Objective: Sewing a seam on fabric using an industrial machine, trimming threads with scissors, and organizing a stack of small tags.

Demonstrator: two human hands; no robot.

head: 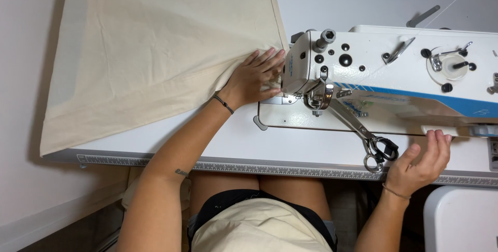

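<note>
A large piece of cream fabric [155, 49] lies spread over the left of the white table [228, 145]. My left hand [257, 78] rests flat on the fabric's corner, right beside the needle area of the white sewing machine [394, 67]. My right hand [423, 161] is at the table's front edge, fingers curled up against the machine's lower edge, holding nothing that I can see. Scissors [371, 140] lie on the machine bed just left of that hand, with their handles near my thumb.
A ruler strip [290, 169] runs along the table's front edge. A white object [461, 221] stands at the lower right below the table. My lap, with cream cloth on it, is under the table. A thin thread runs up from the machine's top right.
</note>
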